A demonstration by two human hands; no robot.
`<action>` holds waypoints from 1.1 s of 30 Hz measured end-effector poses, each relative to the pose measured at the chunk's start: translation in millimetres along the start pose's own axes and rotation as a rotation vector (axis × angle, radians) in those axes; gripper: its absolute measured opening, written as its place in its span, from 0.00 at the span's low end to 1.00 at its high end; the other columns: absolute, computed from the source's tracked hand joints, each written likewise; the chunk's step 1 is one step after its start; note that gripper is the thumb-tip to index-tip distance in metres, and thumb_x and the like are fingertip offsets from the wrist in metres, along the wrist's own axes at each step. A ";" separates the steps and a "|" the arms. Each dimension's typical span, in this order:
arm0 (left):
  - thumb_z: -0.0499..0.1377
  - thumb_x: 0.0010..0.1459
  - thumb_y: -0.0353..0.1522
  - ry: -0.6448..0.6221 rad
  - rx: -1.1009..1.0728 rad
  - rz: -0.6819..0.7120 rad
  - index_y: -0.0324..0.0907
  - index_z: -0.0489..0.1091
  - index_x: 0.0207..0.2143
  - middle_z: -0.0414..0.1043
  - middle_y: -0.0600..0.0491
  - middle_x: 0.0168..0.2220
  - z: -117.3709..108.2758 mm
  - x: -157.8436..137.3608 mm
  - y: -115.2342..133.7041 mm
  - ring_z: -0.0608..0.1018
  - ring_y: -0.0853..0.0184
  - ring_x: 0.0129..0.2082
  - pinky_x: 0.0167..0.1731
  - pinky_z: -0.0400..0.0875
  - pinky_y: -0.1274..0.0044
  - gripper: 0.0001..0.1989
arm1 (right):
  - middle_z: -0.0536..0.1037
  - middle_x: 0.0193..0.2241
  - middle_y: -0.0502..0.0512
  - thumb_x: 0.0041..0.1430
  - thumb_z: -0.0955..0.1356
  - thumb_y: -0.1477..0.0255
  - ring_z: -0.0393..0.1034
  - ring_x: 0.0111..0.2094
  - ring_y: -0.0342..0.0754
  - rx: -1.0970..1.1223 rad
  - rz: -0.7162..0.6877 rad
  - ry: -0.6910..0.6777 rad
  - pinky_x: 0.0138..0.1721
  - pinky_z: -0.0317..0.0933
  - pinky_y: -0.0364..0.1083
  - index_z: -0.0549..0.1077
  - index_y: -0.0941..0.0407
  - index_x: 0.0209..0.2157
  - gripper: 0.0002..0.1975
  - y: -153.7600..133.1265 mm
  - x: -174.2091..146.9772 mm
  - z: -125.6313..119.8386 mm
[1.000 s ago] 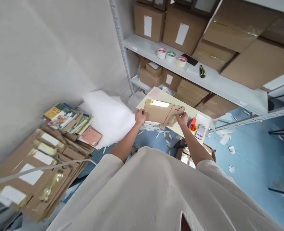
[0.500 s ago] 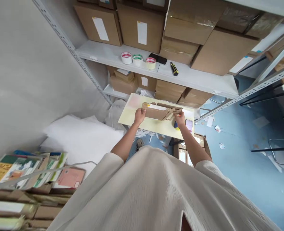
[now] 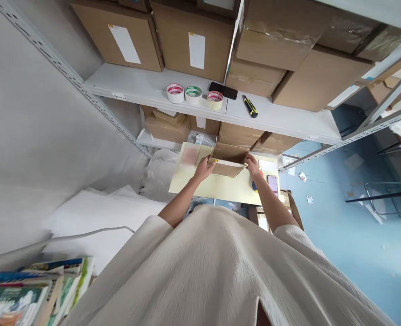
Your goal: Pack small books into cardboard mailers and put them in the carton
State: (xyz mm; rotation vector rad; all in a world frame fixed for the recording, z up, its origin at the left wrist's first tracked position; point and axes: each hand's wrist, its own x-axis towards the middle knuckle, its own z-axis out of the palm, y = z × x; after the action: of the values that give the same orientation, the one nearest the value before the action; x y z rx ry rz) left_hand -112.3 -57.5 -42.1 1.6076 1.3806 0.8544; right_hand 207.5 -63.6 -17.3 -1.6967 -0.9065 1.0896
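Over the pale yellow table (image 3: 187, 181), a brown cardboard box (image 3: 226, 169) is held up between my two hands, its inside partly showing. My left hand (image 3: 204, 168) grips the box's left end, fingers closed around the edge. At the right end, my right hand (image 3: 252, 164) is closed on the cardboard. A white strip runs along the box's near top edge. Beside my right wrist, a blue and red round item (image 3: 254, 186) is mostly covered by the forearm. A phone with a lit screen (image 3: 273, 184) lies near the table's right end.
Ahead, a metal shelf (image 3: 282, 118) carries tape rolls (image 3: 193, 94), a black phone (image 3: 223, 90), a utility knife (image 3: 250, 106) and cardboard boxes (image 3: 195, 47). Books (image 3: 20, 294) are stacked at lower left. An open carton (image 3: 293, 210) stands below the table's right end.
The cardboard has gone from folded and flattish to opened out, its inside now showing. Both hands have kept their hold on its ends. My view has shifted.
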 end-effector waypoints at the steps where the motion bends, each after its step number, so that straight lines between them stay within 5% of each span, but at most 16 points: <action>1: 0.62 0.74 0.41 -0.003 -0.016 0.017 0.43 0.73 0.70 0.79 0.37 0.66 -1.8 0.5 -2.6 0.80 0.48 0.67 0.70 0.73 0.58 0.27 | 0.86 0.59 0.58 0.50 0.76 0.49 0.77 0.57 0.62 0.004 -0.017 0.004 0.58 0.73 0.62 0.80 0.46 0.59 0.35 1.2 -0.7 2.5; 8: 0.52 0.80 0.55 -0.061 -0.067 0.061 0.48 0.70 0.77 0.69 0.39 0.77 -2.8 1.7 -7.3 0.70 0.49 0.78 0.74 0.70 0.60 0.34 | 0.86 0.56 0.59 0.49 0.78 0.46 0.78 0.56 0.61 -0.044 -0.015 0.020 0.58 0.73 0.60 0.82 0.48 0.51 0.32 2.5 -6.6 -4.0; 19: 0.58 0.80 0.47 -0.065 0.101 -0.069 0.48 0.82 0.66 0.70 0.40 0.67 8.9 2.5 11.3 0.71 0.52 0.75 0.81 0.62 0.62 0.23 | 0.83 0.68 0.61 0.60 0.66 0.23 0.72 0.73 0.69 -0.081 -0.004 -0.149 0.70 0.68 0.69 0.87 0.46 0.55 0.47 -9.8 -22.9 -23.3; 27: 0.62 0.76 0.39 -0.001 0.165 -0.111 0.44 0.80 0.61 0.73 0.38 0.64 15.3 14.1 18.3 0.78 0.51 0.64 0.73 0.70 0.60 0.17 | 0.78 0.73 0.57 0.56 0.81 0.39 0.70 0.75 0.68 -0.179 -0.077 -0.255 0.77 0.64 0.69 0.87 0.43 0.56 0.34 -5.5 -19.7 -36.4; 30: 0.64 0.73 0.35 0.026 0.160 -0.132 0.42 0.71 0.70 0.74 0.36 0.66 15.8 17.0 18.2 0.81 0.51 0.61 0.69 0.74 0.60 0.26 | 0.81 0.69 0.61 0.51 0.84 0.46 0.75 0.70 0.67 -0.133 -0.107 -0.220 0.74 0.69 0.70 0.84 0.46 0.59 0.37 3.8 -12.6 -33.9; 33: 0.65 0.70 0.33 0.049 0.175 -0.112 0.40 0.61 0.77 0.74 0.33 0.68 16.9 19.1 17.8 0.78 0.46 0.67 0.72 0.71 0.56 0.36 | 0.81 0.67 0.65 0.50 0.83 0.49 0.79 0.64 0.66 -0.100 -0.126 -0.152 0.68 0.75 0.72 0.79 0.47 0.64 0.42 12.9 -7.9 -28.8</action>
State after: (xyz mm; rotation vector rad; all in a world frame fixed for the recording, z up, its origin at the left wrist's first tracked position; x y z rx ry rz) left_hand -86.7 -42.2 -33.6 1.6317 1.6019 0.7275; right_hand 233.1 -83.3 -21.2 -1.6288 -1.1658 1.1153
